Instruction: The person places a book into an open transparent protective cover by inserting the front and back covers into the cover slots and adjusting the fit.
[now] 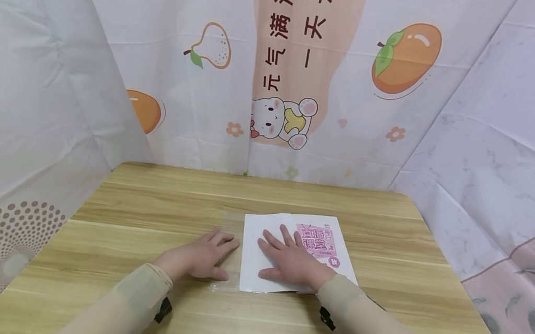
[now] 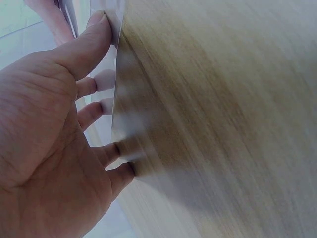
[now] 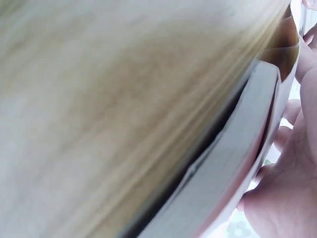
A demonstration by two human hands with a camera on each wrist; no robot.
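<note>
A book (image 1: 343,251) lies on the wooden table, its white cover carrying pink print on the right part. My right hand (image 1: 290,260) rests on the cover with fingers spread, palm down. In the right wrist view, the pages (image 3: 223,153) show as a thick edge, and the cover sheet bends over past the book's end. Clear plastic film (image 1: 232,222) sticks out from the book's left side. My left hand (image 1: 210,255) touches this film with its fingers apart and thumb toward the near edge. Seen from the left wrist, the film edge (image 2: 115,94) runs beside the thumb and fingertips.
The wood-grain table (image 1: 151,200) extends around the book on all sides. A white curtain (image 1: 197,104) with printed fruit and lettering hangs behind it, and more cloth (image 1: 495,153) hangs along the right side. Dark wrist straps (image 1: 163,310) show under the sleeves.
</note>
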